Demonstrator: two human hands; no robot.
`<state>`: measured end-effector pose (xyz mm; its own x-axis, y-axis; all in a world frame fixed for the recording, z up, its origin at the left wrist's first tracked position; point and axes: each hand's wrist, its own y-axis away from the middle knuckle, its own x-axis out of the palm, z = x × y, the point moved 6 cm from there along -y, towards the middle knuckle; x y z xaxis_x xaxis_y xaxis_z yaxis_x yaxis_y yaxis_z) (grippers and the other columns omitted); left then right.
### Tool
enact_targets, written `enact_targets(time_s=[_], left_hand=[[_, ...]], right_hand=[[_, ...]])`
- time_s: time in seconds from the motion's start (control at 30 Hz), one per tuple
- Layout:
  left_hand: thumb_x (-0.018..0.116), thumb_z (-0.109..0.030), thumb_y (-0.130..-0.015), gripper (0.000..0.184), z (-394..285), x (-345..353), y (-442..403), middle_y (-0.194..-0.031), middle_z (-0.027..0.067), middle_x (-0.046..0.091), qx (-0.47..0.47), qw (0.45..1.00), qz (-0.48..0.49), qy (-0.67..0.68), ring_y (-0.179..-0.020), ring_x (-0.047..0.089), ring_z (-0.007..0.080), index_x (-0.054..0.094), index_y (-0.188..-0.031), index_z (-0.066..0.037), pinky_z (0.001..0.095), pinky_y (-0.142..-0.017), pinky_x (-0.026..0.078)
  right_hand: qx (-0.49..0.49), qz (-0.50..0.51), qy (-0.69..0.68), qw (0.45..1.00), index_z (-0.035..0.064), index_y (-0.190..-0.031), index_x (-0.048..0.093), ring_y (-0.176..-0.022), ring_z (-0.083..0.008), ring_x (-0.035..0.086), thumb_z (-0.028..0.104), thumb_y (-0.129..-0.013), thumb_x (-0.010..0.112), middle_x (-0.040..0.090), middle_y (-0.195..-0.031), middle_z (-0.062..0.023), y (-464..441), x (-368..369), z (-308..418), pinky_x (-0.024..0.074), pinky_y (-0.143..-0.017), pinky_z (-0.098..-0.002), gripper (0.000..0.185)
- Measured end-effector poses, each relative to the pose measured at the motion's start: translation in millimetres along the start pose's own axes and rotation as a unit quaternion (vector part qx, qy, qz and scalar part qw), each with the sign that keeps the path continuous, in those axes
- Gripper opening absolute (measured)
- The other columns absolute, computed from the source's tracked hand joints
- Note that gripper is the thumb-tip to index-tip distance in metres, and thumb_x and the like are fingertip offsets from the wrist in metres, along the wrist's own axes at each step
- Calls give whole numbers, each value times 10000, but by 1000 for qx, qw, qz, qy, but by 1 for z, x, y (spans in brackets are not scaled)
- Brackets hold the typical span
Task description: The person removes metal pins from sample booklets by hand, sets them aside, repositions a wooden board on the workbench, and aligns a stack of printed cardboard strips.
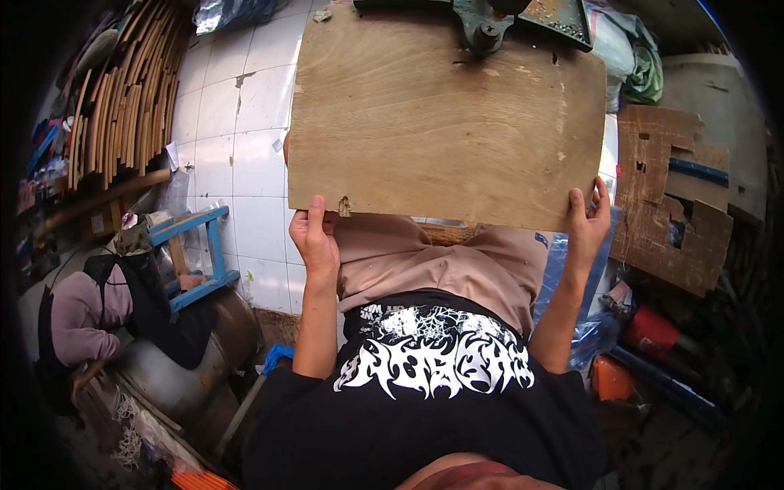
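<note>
A wide plywood board (441,122) lies in front of me, its near edge above my lap. At its near left corner my left hand (315,237) grips the edge, thumb on top and fingers curled below. My right hand (590,216) holds the near right corner in the same way, with some fingers at the side edge. The wood has a small broken hole near my left thumb and scuffs along the right side. Over its far edge stands a dark metal machine part (485,33) with a round bolt-like end; whether it touches the board I cannot tell.
Stacked wooden strips (131,90) stand at the far left, above a blue frame (214,245). Another person in a pink sleeve (82,314) sits at left. Cut brown boards (674,196) lie at right, near a red container (651,328). White tiles (257,163) cover the floor.
</note>
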<state>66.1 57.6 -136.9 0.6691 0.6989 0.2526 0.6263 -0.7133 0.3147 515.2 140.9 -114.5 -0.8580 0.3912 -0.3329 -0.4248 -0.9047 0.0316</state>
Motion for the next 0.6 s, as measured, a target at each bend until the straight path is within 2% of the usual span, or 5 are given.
enact_targets(time_s=[0.2,0.23,0.27,0.6], left_hand=[[673,-227,-918,178,4,-8,-3,-743,-36,594,2,1000,7,3,-575,455,35,618,-815,-93,193,-509,328],[646,-216,-934,160,9,-15,-6,-876,11,636,-3,1000,24,0,-731,554,95,617,-942,-59,246,-647,426],[619,-205,-950,217,14,-19,-8,-1008,58,678,-8,999,40,-3,-886,653,155,616,-1069,-25,300,-784,524],[616,-214,-953,239,11,-15,-7,-1026,69,677,-9,999,44,-9,-898,654,158,609,-1085,-15,299,-794,522]], right_hand=[[-18,-2,6,1000,-37,-1345,488,-943,-133,613,149,-885,716,626,-1132,-124,0,-1,-3,496,-795,-242,546],[-18,-3,6,1000,-37,-1345,488,-943,-133,613,149,-885,716,626,-1132,-124,0,-1,-3,496,-795,-242,546],[-16,-2,3,1000,-38,-1342,490,-947,-136,612,148,-885,716,626,-1131,-125,0,-1,-1,496,-800,-244,542],[-5,7,-31,999,-41,-1341,485,-935,-124,613,115,-886,707,620,-1132,-116,0,0,2,497,-794,-235,530]])
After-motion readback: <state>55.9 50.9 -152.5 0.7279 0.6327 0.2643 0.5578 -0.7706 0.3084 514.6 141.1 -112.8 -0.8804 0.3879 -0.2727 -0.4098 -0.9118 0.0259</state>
